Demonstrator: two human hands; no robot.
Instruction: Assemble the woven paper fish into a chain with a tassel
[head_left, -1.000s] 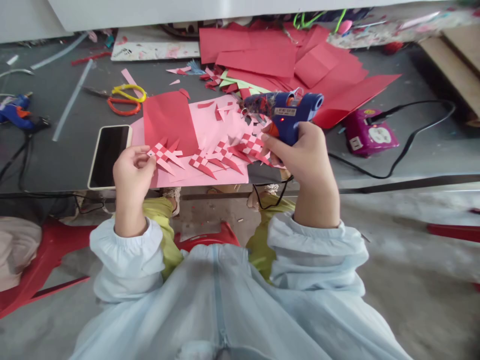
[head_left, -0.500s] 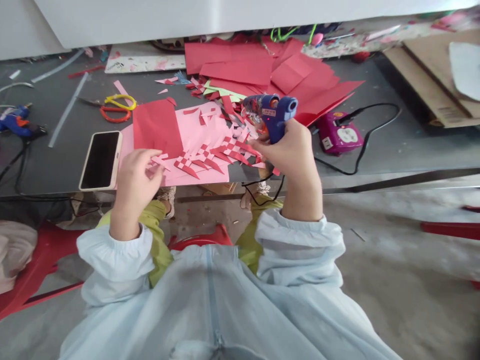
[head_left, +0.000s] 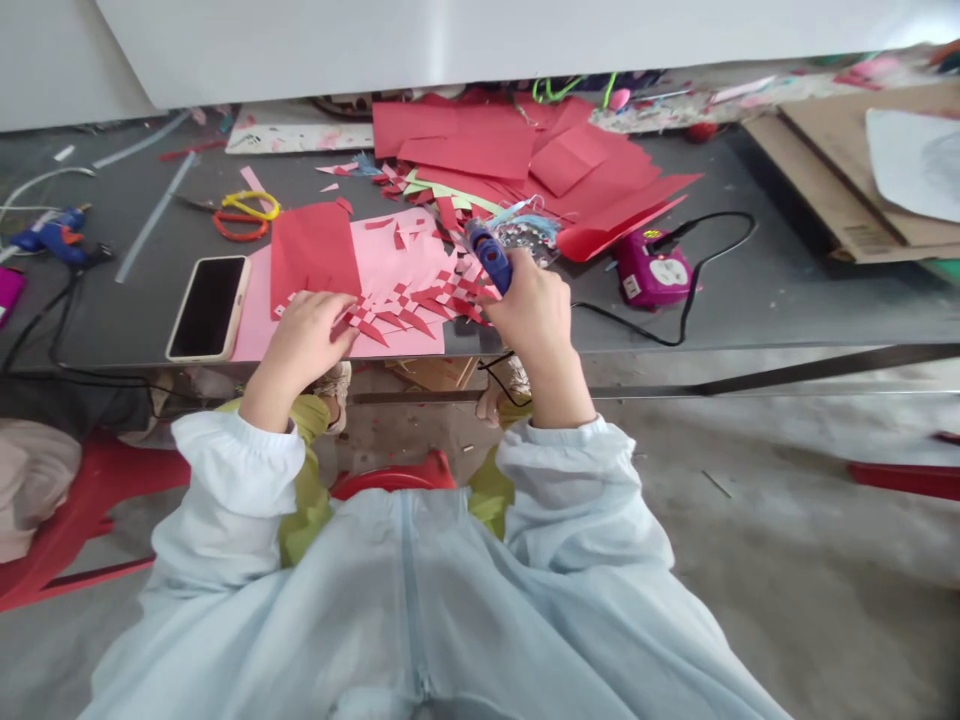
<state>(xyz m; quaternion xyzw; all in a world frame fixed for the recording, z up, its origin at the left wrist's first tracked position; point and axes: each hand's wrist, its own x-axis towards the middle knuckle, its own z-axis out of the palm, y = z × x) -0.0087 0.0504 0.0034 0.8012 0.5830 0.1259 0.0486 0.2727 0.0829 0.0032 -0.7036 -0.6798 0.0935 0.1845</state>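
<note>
In my right hand [head_left: 536, 305] is a blue hot glue gun [head_left: 491, 258], its handle wrapped by my closed fingers, its body over the paper scraps. My left hand [head_left: 309, 330] is closed at the left end of a row of woven red-and-pink paper pieces [head_left: 405, 300], its fingertips on a checked paper piece [head_left: 282, 306] that my fingers partly hide. Under the row lie pink paper [head_left: 420, 345] and a red paper square [head_left: 311, 245].
Left of the papers are a phone [head_left: 208, 307], scissors [head_left: 247, 212], glue sticks [head_left: 156, 215] and another blue glue gun [head_left: 56, 235]. Red sheets [head_left: 465, 155] are piled behind. A purple power box [head_left: 654, 275] with a black cord and cardboard [head_left: 832, 190] lie to the right.
My right hand has moved left and tipped the glue gun lower over the scraps. My left hand has moved slightly right, with its fingertips lower on the papers. The view has shifted slightly.
</note>
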